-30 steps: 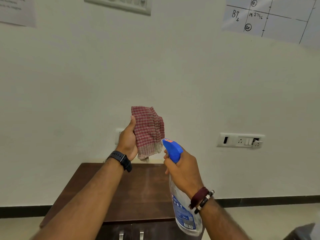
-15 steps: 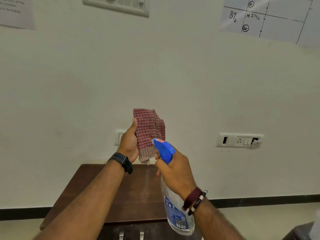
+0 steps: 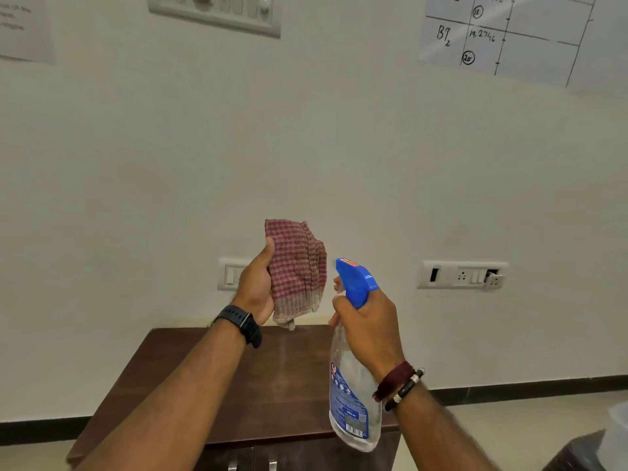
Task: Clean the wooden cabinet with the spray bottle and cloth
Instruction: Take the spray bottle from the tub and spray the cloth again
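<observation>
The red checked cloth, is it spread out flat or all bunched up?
Bunched up. The cloth hangs crumpled in the left hand, above the cabinet.

A dark brown wooden cabinet (image 3: 190,379) stands against the wall. Its flat top looks a bit shiny and dusty. Two small metal handles (image 3: 253,465) show on the doors below.

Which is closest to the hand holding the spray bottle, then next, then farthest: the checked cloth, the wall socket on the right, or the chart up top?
1. Checked cloth, just left of the right hand.
2. Wall socket, to the right.
3. Chart, high up.
</observation>
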`<state>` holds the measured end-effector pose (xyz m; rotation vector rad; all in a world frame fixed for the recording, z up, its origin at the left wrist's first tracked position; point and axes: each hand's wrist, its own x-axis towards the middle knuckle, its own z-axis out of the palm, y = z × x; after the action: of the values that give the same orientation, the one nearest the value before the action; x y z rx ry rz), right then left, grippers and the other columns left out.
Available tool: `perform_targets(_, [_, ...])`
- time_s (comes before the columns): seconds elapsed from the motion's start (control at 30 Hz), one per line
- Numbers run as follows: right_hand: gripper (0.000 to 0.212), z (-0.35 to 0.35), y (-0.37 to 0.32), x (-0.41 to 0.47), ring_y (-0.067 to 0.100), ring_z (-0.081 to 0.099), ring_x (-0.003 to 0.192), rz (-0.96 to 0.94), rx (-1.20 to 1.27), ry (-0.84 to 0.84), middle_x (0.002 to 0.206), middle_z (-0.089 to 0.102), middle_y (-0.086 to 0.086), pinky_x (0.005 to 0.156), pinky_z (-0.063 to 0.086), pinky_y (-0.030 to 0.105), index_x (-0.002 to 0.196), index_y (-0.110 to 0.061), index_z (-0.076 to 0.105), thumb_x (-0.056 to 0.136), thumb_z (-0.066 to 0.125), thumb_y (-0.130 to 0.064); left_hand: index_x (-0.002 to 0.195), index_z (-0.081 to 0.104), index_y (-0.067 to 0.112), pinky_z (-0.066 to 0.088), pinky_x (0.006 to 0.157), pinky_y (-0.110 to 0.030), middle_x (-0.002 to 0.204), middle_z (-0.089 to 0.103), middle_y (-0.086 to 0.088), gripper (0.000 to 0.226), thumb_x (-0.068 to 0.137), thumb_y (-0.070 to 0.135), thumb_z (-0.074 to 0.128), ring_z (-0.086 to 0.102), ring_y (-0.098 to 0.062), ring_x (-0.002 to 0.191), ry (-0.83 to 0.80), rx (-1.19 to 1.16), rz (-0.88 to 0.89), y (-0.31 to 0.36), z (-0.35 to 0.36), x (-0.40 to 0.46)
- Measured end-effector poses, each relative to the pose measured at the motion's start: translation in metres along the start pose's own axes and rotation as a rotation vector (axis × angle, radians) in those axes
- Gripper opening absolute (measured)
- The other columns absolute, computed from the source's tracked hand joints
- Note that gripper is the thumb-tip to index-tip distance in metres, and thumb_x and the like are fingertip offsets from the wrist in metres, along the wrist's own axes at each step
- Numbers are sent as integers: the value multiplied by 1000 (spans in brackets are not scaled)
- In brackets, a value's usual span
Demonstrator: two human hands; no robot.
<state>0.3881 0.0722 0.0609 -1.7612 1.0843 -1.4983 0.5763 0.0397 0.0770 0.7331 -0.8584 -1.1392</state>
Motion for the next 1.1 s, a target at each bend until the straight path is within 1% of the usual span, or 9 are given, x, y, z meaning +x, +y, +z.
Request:
perform_targets(0.1, [22, -10, 3, 2, 14, 69, 65, 19, 14, 46, 84, 71, 9, 55, 48, 9, 111, -25, 67, 92, 66, -14, 130, 61, 16, 61, 81, -40, 122, 73, -8, 46, 104, 48, 42, 71, -26, 111, -29, 0, -17, -7, 9, 1])
perform_targets(0.23, [21, -38, 4, 8, 13, 72, 63, 30, 41, 133, 86, 73, 7, 59, 52, 13, 112, -19, 68, 92, 66, -12, 128, 63, 17, 59, 89, -44, 121, 74, -8, 38, 105, 41, 44, 71, -26, 111, -59, 9, -25, -20, 28, 5])
perform_targets(0.4, [17, -87, 4, 13, 17, 72, 62, 16, 44, 256, 94, 73, -2, 59, 54, 16, 107, -16, 69, 92, 65, -9, 128, 63, 12, 63, 78, -38, 121, 74, -10, 37, 106, 36, 46, 72, -26, 109, -125, -32, -79, -43, 66, 9])
perform_targets(0.47, [15, -110, 5, 14, 16, 72, 63, 16, 28, 292, 94, 73, -4, 60, 54, 17, 105, -16, 69, 92, 65, -9, 131, 61, 11, 61, 82, -41, 123, 73, -12, 38, 106, 36, 46, 71, -28, 111, -149, -47, -105, -55, 86, 10])
perform_targets(0.6, [14, -159, 8, 14, 13, 72, 63, 8, -5, 385, 88, 73, 0, 58, 52, 13, 101, -18, 69, 91, 66, -9, 135, 59, 10, 55, 94, -49, 126, 71, -14, 42, 104, 35, 48, 68, -32, 116, -220, -51, -151, -81, 127, 11])
perform_targets(0.67, [14, -183, 10, 11, 15, 72, 64, -3, -24, 439, 83, 72, -1, 58, 53, 15, 99, -21, 69, 91, 66, -10, 136, 58, 11, 54, 97, -51, 127, 70, -14, 41, 103, 34, 51, 67, -33, 118, -268, -39, -162, -94, 149, 9])
perform_targets(0.73, [14, -206, 13, 8, 16, 73, 64, -7, -34, 484, 85, 72, -2, 59, 55, 16, 101, -20, 69, 91, 66, -11, 137, 57, 11, 52, 100, -53, 128, 70, -14, 41, 102, 31, 53, 66, -34, 119, -319, -24, -175, -107, 170, 7])
perform_targets(0.93, [17, -261, 16, 5, 15, 73, 61, -53, -41, 610, 84, 71, -8, 58, 55, 17, 98, -28, 69, 90, 66, -13, 136, 58, 14, 55, 97, -51, 127, 70, -12, 36, 103, 26, 52, 68, -31, 116, -409, 13, -199, -133, 220, -4])
perform_targets(1.1, [17, -308, 12, 6, 19, 72, 61, -90, -59, 712, 96, 72, -13, 55, 53, 18, 103, -15, 70, 87, 66, -10, 133, 60, 15, 58, 91, -47, 125, 72, -11, 32, 103, 23, 51, 69, -30, 114, -443, 12, -227, -155, 247, -13])
